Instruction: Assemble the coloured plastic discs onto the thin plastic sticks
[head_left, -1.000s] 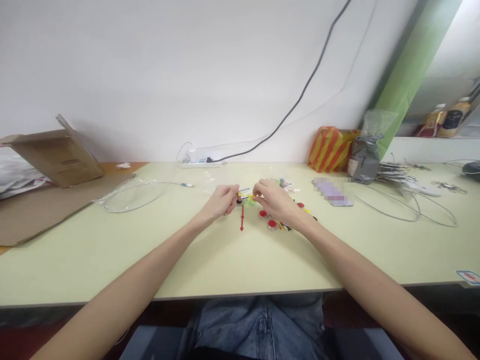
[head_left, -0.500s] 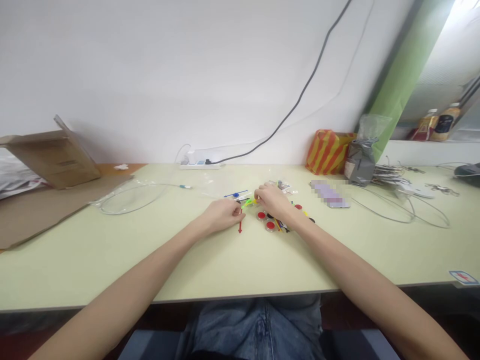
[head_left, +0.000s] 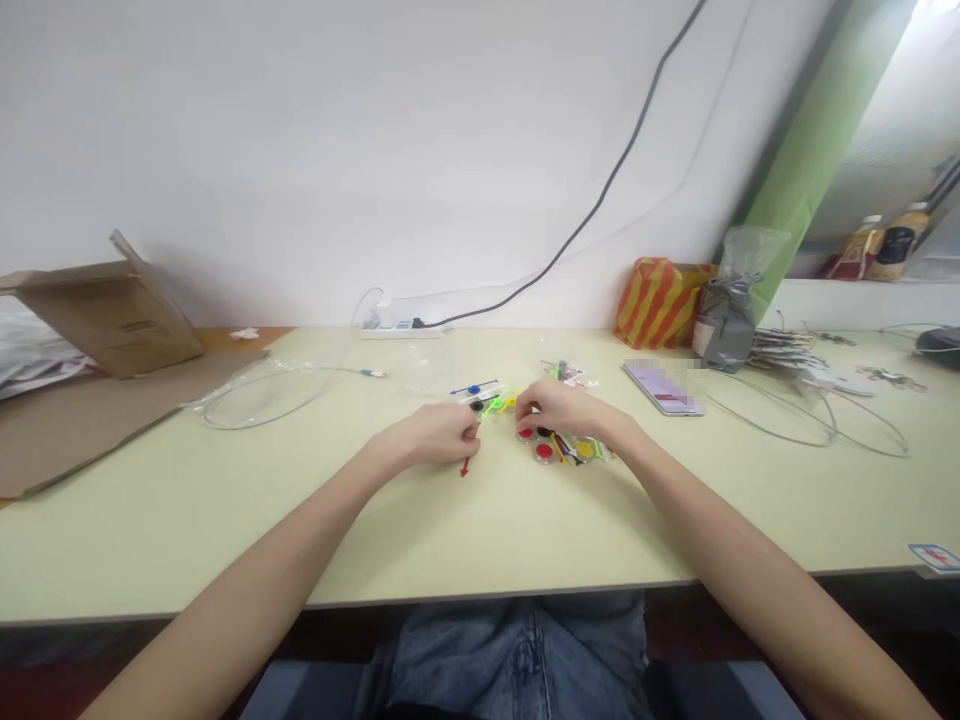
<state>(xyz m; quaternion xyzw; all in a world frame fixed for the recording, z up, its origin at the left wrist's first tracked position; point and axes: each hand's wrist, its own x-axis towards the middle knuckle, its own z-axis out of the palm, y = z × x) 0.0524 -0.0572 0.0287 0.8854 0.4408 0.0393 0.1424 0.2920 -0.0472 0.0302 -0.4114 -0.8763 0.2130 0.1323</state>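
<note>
Red plastic pin (head_left: 465,466): on the bench (head_left: 225,530), its upper end at the fingertips of the left hand (head_left: 439,435), now slanting down-left where earlier it pointed straight at the near edge. Grip uncertain: cannot tell whether the hand pinches it. Right hand (head_left: 566,410): curled, narrow, over clear red-centred discs (head_left: 544,451); any hold hidden. Lime-green plastic piece (head_left: 493,405) lies between the hands. Also on the bench: blue-capped stick (head_left: 474,388), phone (head_left: 664,388) with blurred screen, coiled clear tubing (head_left: 262,400). Beyond: power strip (head_left: 394,331), orange-and-yellow striped bag (head_left: 660,302), white wall.
</note>
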